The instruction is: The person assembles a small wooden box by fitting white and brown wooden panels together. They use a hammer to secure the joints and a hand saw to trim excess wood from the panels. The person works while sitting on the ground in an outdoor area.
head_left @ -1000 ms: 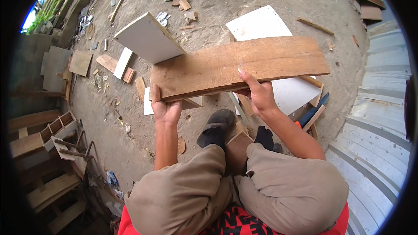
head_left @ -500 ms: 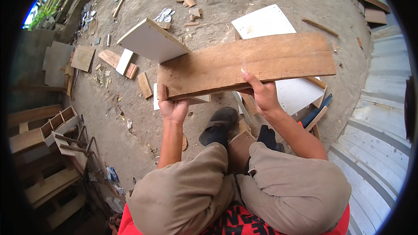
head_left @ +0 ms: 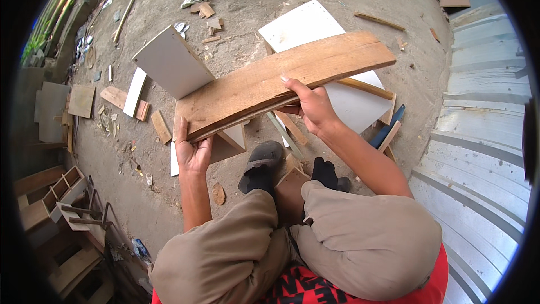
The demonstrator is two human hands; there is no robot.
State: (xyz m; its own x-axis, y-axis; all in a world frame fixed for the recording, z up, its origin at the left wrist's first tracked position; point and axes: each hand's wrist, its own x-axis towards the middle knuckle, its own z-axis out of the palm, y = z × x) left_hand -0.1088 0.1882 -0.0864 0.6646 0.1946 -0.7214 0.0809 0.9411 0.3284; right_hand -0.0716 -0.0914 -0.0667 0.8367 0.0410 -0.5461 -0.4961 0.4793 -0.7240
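Both my hands hold up a long brown wooden plank (head_left: 281,79) above the ground. A white panel (head_left: 173,62) stands up at an angle from the plank's left end, and another panel piece shows below that end. My left hand (head_left: 193,149) grips the plank's near left corner, fingers partly underneath. Around the plank's near edge, right of its middle, my right hand (head_left: 315,104) is closed, thumb on top and fingers below. How the panels join the plank is hidden.
Beyond the plank a large white board (head_left: 306,22) lies on the ground. A blue-handled saw-like tool (head_left: 388,126) rests at the right, near a corrugated metal wall (head_left: 478,152). Wood offcuts (head_left: 161,126) are scattered at the left. Stacked wooden frames (head_left: 67,191) stand at the far left.
The plank in my hands has shifted left and tilted, its right end now raised farther from me and its left end nearer. The whole view has also turned slightly.
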